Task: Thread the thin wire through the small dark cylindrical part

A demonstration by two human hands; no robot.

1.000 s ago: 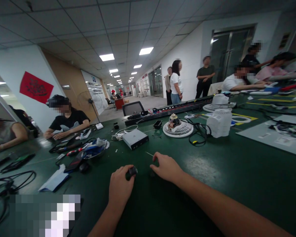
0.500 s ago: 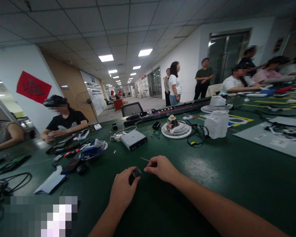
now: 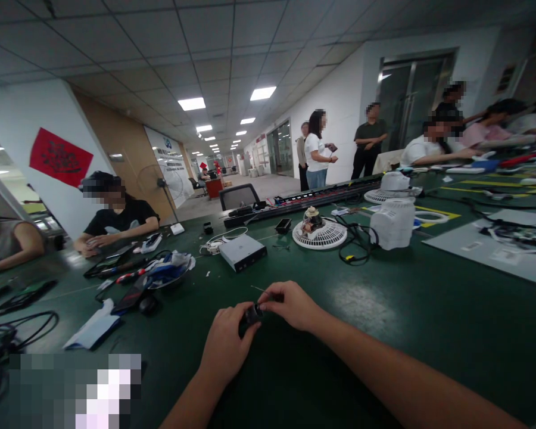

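My left hand (image 3: 227, 336) is closed around a small black block-like part (image 3: 250, 316), whose exact kind I cannot make out. Thumb and fingers pinch it from both sides above the dark green table. My right hand (image 3: 290, 304) is closed in a pinch on a thin metal rod-like tool (image 3: 258, 289), its tip pointing up and left. Most of the tool is hidden by the fingers. The right fingertips are at the upper right end of the black part, seemingly touching it.
Ahead lies a grey disc drive (image 3: 243, 253). Behind it are an open fan base (image 3: 319, 232), a white plastic housing (image 3: 393, 223) and black cables (image 3: 355, 241). A blue cloth bundle (image 3: 172, 268) and a computer mouse (image 3: 148, 305) lie left. A seated co-worker (image 3: 120, 214) is across the table.
My left hand has moved slightly right with the black part, and my right fingertips have come together with it. The rod-like tool has shifted slightly left. A standing person has raised a hand.
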